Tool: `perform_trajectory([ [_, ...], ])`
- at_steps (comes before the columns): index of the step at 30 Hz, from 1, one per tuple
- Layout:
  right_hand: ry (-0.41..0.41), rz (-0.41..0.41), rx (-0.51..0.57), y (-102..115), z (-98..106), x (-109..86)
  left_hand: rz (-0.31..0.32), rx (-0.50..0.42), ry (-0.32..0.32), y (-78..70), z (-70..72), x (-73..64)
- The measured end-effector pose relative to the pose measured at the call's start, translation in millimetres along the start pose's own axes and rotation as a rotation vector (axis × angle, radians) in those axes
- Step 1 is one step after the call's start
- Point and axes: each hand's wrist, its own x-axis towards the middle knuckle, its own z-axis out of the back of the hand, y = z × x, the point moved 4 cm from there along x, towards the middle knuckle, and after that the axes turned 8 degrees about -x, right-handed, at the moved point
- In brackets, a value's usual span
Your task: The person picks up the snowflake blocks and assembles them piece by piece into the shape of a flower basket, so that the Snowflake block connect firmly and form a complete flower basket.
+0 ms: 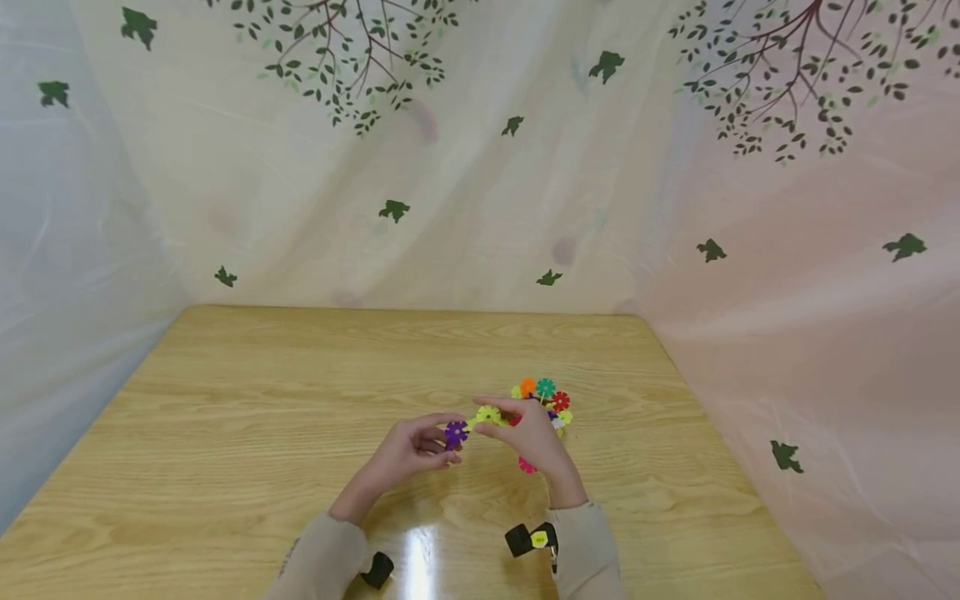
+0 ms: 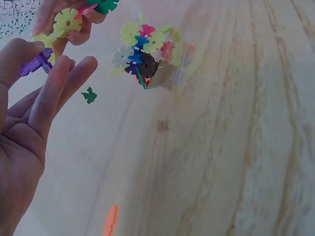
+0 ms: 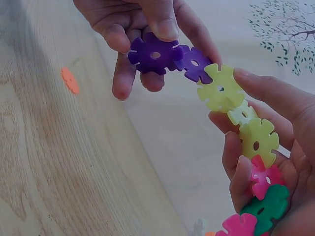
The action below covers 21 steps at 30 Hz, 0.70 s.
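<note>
In the right wrist view, slotted plastic flower discs are joined in a curved chain. Purple discs [image 3: 142, 58] lead into yellow discs [image 3: 264, 135], then a pink disc [image 3: 259, 173], a green disc [image 3: 275, 202] and another pink one [image 3: 238, 226]. My left hand [image 1: 405, 454] pinches the purple end between thumb and fingers, its other fingers spread loosely. The right hand [image 1: 538, 437] grips the yellow part, thumb and index finger at the yellow disc beside the purple ones. Its remaining fingers curl under the chain. Both hands are held close together above the table.
Beyond the right hand sits a cluster of joined multicoloured discs [image 2: 147, 46], partly hidden by that hand in the head view. A single orange disc [image 3: 69, 80] lies on the wooden table [image 1: 300, 358]. A patterned curtain [image 1: 465, 167] hangs behind the table.
</note>
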Motion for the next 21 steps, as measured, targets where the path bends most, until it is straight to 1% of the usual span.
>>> perform_trajectory([
  [5,-0.006,-0.007,0.001,-2.9,-0.9,0.8,0.005,0.006,-0.004,2.6,0.4,0.8],
  [12,-0.02,-0.016,0.018,-4.2,-2.5,1.1,-0.01,0.015,-0.016,3.5,0.6,0.9],
  [16,-0.01,0.009,0.013,-2.7,-2.2,1.0,-0.004,-0.004,-0.002,0.9,0.3,0.3],
  [21,0.025,0.054,-0.038,1.0,0.4,-0.4,0.005,-0.047,0.021,-2.8,0.0,-0.7],
])
